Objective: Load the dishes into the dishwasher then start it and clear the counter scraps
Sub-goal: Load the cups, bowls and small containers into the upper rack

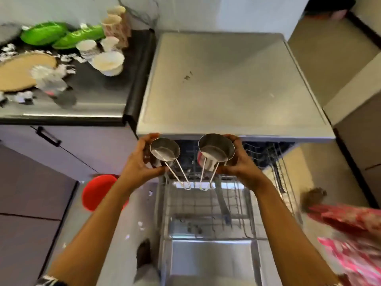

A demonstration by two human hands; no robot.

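Observation:
My left hand [138, 159] grips a small steel cup [164, 152] with a wire handle hanging down. My right hand [240, 162] grips a second steel cup [215, 150] of the same kind. Both cups are tilted with their mouths toward me, just above the open dishwasher. The lower wire rack [206, 205] is pulled out over the open door [212, 263]. An upper rack [266, 155] shows under the grey dishwasher top [233, 83]. On the counter at the left stand white bowls [108, 62], patterned cups [115, 25], green plates [61, 36] and a wooden board [22, 71] among paper scraps [66, 69].
A red bin [99, 191] stands on the floor left of the dishwasher door. Scraps [141, 225] lie on the floor near it. Cabinet fronts with a black handle [48, 136] run below the counter. Pink patterned cloth [350, 240] is at the right edge.

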